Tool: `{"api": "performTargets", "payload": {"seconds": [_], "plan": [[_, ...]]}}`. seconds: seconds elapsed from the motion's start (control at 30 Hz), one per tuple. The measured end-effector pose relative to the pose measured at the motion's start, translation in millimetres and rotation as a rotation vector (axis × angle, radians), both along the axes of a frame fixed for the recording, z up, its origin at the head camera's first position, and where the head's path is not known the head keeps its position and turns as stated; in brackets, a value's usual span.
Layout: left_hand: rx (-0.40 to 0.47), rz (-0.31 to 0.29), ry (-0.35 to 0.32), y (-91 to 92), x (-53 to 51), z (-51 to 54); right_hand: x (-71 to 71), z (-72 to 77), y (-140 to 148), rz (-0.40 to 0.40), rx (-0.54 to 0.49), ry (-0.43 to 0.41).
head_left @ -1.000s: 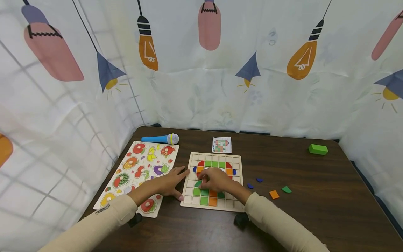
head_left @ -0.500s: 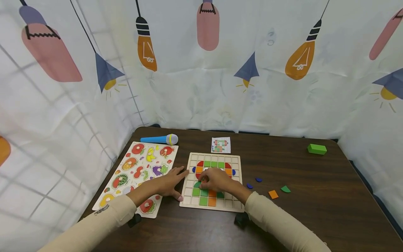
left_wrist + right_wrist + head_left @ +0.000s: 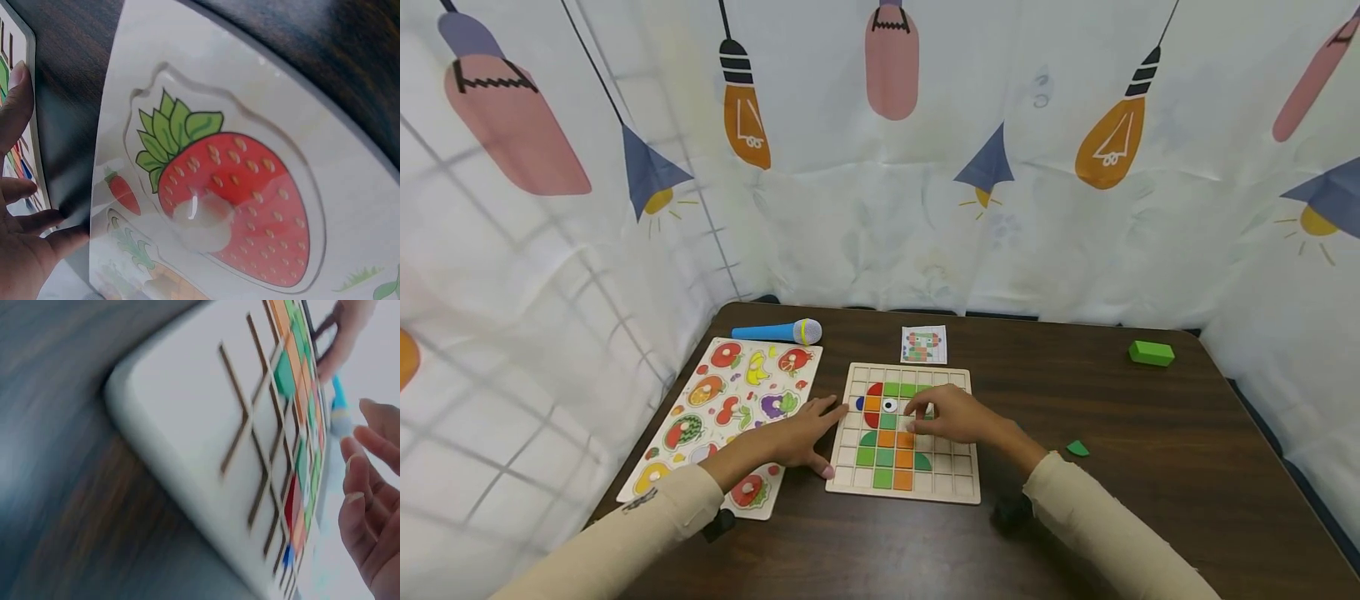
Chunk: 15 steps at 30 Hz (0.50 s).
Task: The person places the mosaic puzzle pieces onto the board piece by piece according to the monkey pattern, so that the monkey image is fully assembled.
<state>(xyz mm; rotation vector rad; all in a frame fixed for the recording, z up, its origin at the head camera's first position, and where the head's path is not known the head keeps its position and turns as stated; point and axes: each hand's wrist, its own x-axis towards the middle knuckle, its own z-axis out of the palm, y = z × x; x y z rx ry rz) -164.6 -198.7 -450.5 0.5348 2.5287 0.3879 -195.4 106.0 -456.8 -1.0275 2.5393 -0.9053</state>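
Observation:
A wooden grid board [image 3: 958, 485] lies in the middle of the table, with red, orange, green and blue pieces set in its squares. My left hand [image 3: 801, 435] steadies its left side, the thumb at the near corner and the fingertips at the edge. Over the middle squares hovers my right hand [image 3: 953, 414], thumb and index apart. The right wrist view also shows this right hand [image 3: 375, 519] with bent, relaxed fingers and nothing between them. Part of the pattern is hidden beneath it. A green quarter-round piece [image 3: 885, 437] sits left of the orange squares.
A fruit knob puzzle [image 3: 707, 392] lies left of the board, partly under the left forearm. Behind are a blue toy microphone [image 3: 775, 332] and a small pattern card [image 3: 923, 345]. A loose green piece [image 3: 1077, 448] and a green block [image 3: 1152, 353] are on the right.
My right hand has let go of the green quarter-round piece on the board and moved right and slightly away from me. The left hand stays at the board's edge.

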Motion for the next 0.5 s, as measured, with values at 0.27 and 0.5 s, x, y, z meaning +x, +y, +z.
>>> {"api": "performTargets", "payload": {"seconds": [0.27, 0.5], "plan": [[-0.002, 0.005, 0.005, 1.6, 1.2, 2.2, 2.6, 4.7, 61, -0.082, -0.017, -0.073], [-0.007, -0.004, 0.014, 0.1, 0.9, 0.5, 9.5, -2.7, 116, -0.079, -0.017, -0.093]]}}
